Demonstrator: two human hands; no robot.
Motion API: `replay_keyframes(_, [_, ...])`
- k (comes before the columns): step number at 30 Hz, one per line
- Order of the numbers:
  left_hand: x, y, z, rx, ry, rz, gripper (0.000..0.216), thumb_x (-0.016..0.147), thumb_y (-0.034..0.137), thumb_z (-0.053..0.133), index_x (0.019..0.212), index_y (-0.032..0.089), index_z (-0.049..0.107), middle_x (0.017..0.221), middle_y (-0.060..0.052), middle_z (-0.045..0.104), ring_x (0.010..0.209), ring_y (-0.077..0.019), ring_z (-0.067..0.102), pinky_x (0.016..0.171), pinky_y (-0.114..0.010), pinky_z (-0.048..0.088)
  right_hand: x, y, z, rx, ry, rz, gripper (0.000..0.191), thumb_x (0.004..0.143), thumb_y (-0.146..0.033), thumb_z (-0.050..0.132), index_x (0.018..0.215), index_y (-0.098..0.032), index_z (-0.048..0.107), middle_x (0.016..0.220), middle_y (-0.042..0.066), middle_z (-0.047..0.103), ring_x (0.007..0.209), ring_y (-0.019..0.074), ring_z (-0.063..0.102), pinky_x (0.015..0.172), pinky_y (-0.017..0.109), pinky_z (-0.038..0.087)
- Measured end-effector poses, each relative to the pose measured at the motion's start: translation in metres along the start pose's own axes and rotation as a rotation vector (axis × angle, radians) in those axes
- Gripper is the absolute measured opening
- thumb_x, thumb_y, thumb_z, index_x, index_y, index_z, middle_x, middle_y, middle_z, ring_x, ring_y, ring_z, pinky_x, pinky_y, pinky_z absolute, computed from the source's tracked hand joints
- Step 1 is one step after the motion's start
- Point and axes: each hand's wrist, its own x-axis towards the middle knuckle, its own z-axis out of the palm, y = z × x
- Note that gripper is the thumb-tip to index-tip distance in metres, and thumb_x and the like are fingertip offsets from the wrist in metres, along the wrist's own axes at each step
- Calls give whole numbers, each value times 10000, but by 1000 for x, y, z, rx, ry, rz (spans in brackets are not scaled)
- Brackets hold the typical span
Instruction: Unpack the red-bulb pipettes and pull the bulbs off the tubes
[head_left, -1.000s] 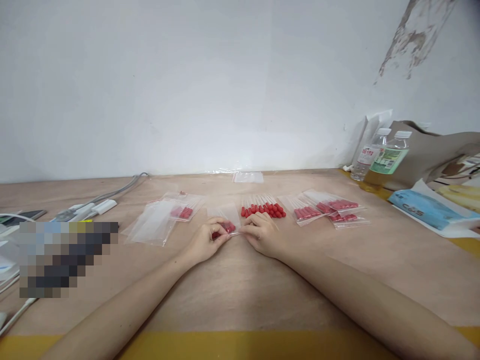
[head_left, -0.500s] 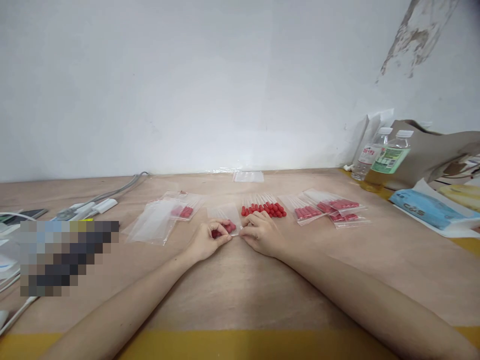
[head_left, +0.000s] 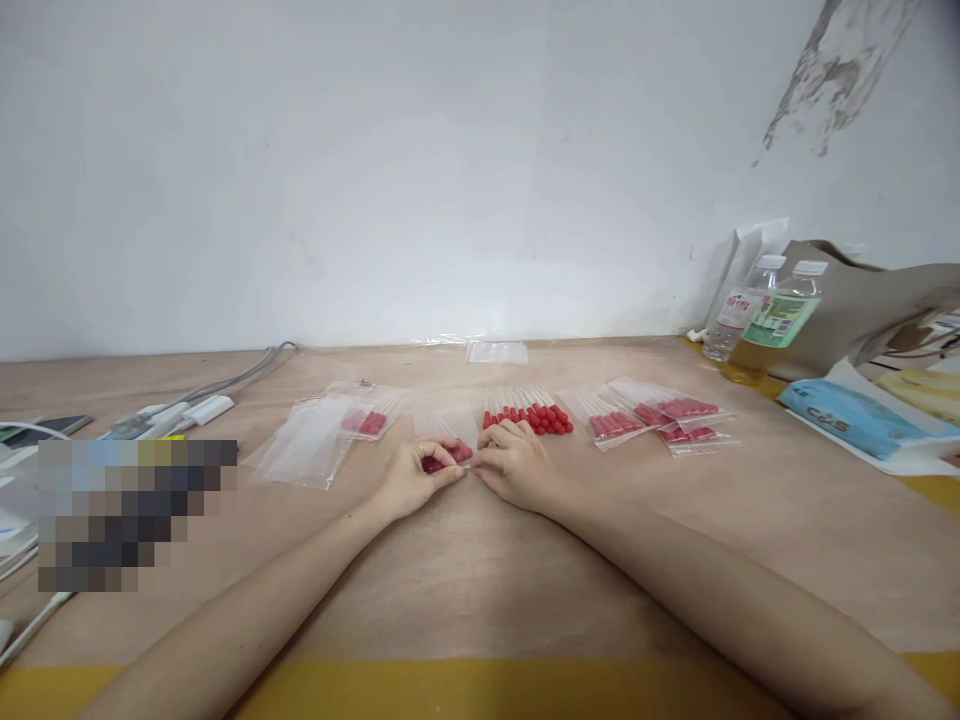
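Okay, left hand [head_left: 412, 480]: fingers curled, thumb and fingertips pinching the left end of a small clear plastic zip bag [head_left: 448, 440].
Right hand [head_left: 514, 468]: fingers pressed together, pinching the right end of the same bag; the two hands' fingertips nearly meet.
Zip bag: flat on the table [head_left: 480, 590], mid-table between the hands, red pieces inside showing just past the left hand's fingers.
Loose stock: row of thin clear tubes with red caps [head_left: 529, 415], just behind the right hand toward the far edge.
Filled bags: several clear bags of red-capped tubes [head_left: 660, 418], overlapping, to the right of the loose row.
Left group: flat empty clear bags [head_left: 304, 450], with one clear bag holding red pieces [head_left: 367, 420] just behind them.
Far edge: small stack of clear bags [head_left: 496, 352] against the wall.
Far right corner: two plastic bottles with white caps [head_left: 761, 320], and a blue and white packet [head_left: 851, 420] in front of them.
Left edge: grey cables and white plugs [head_left: 187, 405].
Near edge: yellow strip [head_left: 480, 690] along the table, both forearms crossing it.
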Motion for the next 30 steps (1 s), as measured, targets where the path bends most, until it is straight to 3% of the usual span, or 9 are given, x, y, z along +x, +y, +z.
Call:
replay_keyframes(7, [2,0,4,212,4,63,165,755,306,557,719,180,657,1027,-78,605,937,-201,579,841,-358,443,4,-4,4,-26,-22,-19,116,833,-216,511,768,-189,603,839,26,584,802,154,434,705,318,260])
replay_keyframes(12, [0,3,10,206,-17,156,170,799,247,476,707,170,597,963,-72,613,904,-179,576,793,-320,453,5,-4,4,-6,-75,-20,62,817,-194,532,786,-173,581,846,40,575,819,161,446,716,316,284])
replay_keyframes(19, [1,-5,9,247,187,87,175,845,282,410,781,175,532,751,-32,613,687,-148,575,643,-277,461,5,-7,2,135,-107,-87,39,783,-162,555,765,-183,582,1105,74,513,979,187,464,816,341,354])
replay_keyframes(22, [-1,-5,5,284,247,75,194,856,314,401,808,178,530,693,-14,607,639,-146,578,634,-278,466,2,-5,-3,272,-146,-84,51,782,-150,541,823,-172,561,1157,93,479,961,159,503,808,304,411])
replay_keyframes(25, [-2,-1,-6,323,151,183,208,839,346,444,908,181,550,959,-59,637,927,-188,586,830,-323,447,-2,-1,-7,397,-166,-45,43,785,-205,549,769,-165,546,1091,83,524,836,121,552,725,255,453])
replay_keyframes(27, [-3,0,-17,343,9,252,299,834,363,456,1065,187,529,1197,-82,546,1165,-215,454,969,-362,363,-4,1,-7,447,-138,5,141,789,-206,538,655,-163,527,1025,70,558,775,109,566,676,239,458])
replay_keyframes(30, [-3,-1,-31,421,-194,286,417,845,368,443,1231,210,451,1329,-76,431,1279,-225,305,1044,-406,270,-5,4,-6,476,-74,82,184,758,-135,542,576,-158,522,920,57,576,756,111,567,637,227,455])
